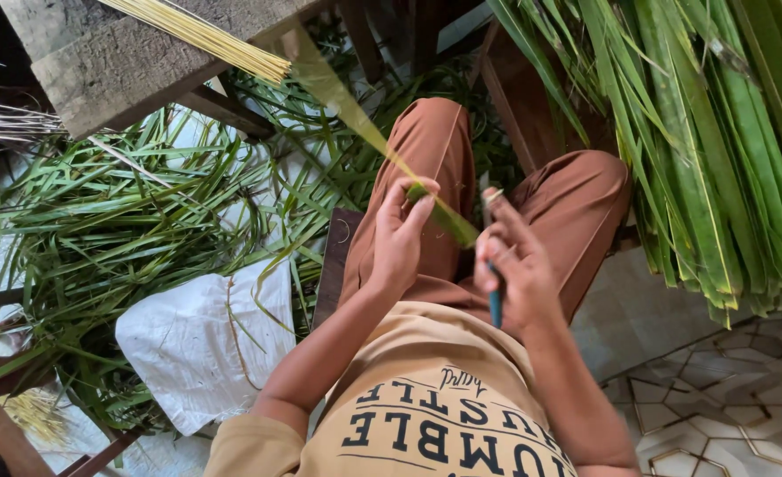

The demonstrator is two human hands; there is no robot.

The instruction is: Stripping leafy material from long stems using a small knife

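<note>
So the left hand (400,238) is pinching a long green leaf strip (369,132) between thumb and fingers (422,212), right over the lap. The strip is running up and away to the left, toward a bundle of yellow sticks (205,37) lying on the wooden bench (117,71). The right hand (515,274) is sitting just beside the near end of the strip, fingers wrapped tight around a small knife with a blue handle (495,305), blade pointing up. Heaps of cut leaves (117,221) are covering the floor, more are hanging at right (718,150).
</note>
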